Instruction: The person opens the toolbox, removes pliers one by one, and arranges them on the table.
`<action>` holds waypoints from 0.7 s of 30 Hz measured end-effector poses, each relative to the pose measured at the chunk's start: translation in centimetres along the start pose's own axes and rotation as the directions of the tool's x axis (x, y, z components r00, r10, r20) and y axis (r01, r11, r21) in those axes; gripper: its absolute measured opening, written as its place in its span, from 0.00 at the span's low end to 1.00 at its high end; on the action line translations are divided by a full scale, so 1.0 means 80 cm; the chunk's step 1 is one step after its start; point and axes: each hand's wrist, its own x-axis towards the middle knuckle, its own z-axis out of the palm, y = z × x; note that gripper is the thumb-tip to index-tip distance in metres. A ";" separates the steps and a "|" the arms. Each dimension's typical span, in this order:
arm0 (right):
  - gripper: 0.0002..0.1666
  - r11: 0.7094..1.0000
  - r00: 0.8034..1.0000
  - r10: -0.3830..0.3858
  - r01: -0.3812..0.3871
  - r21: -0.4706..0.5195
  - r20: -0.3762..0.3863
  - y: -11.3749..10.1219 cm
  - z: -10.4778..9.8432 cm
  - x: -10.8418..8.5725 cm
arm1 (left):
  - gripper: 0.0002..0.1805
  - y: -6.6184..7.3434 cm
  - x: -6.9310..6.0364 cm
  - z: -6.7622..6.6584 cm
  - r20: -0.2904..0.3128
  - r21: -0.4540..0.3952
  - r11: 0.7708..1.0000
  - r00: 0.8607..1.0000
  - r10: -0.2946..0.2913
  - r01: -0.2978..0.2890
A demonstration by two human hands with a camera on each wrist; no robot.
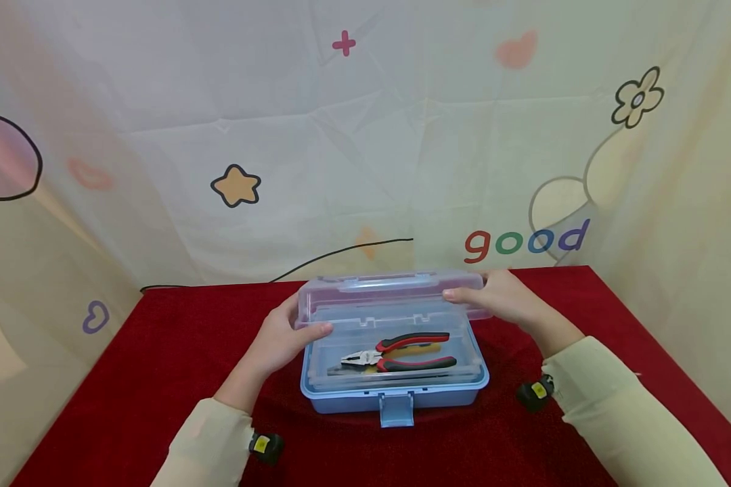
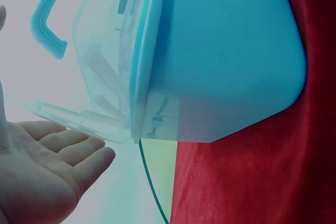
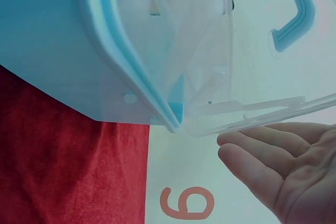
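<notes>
A light-blue toolbox stands on the red cloth with its clear lid raised at the back. At the lid's left end, my left hand holds it with the thumb in front and the fingers behind. My right hand holds the right end in the same manner. Both wrist views show fingers extended along the lid's outer side. In the clear tray lie pliers with red-and-black handles. Beneath them, partly hidden, is a tool with a yellow handle.
The toolbox's blue latch hangs down at the front. A blue carrying handle is on the lid. Red cloth covers the table around the box, and a printed curtain hangs behind it.
</notes>
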 end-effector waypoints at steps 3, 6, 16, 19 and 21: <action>0.44 1.000 1.000 0.018 -0.018 -0.012 0.003 -0.002 -0.002 0.002 | 0.37 0.002 0.003 -0.002 -0.023 0.033 0.999 0.999 -0.022 0.023; 0.46 0.999 0.999 0.037 -0.037 -0.034 0.008 -0.005 -0.004 0.003 | 0.36 0.004 0.007 -0.005 -0.031 0.060 0.997 0.999 -0.040 0.041; 0.46 0.997 0.994 0.082 -0.083 0.000 0.066 -0.016 -0.013 0.016 | 0.35 0.008 0.021 -0.013 -0.053 0.131 0.987 0.995 -0.086 0.092; 0.45 0.997 0.995 0.068 -0.069 0.015 0.068 -0.017 -0.015 0.019 | 0.36 0.010 0.027 -0.016 -0.055 0.159 0.982 0.994 -0.093 0.100; 0.45 0.997 0.996 0.066 -0.068 0.027 0.064 -0.015 -0.016 0.020 | 0.37 0.011 0.029 -0.018 -0.051 0.175 0.979 0.994 -0.099 0.106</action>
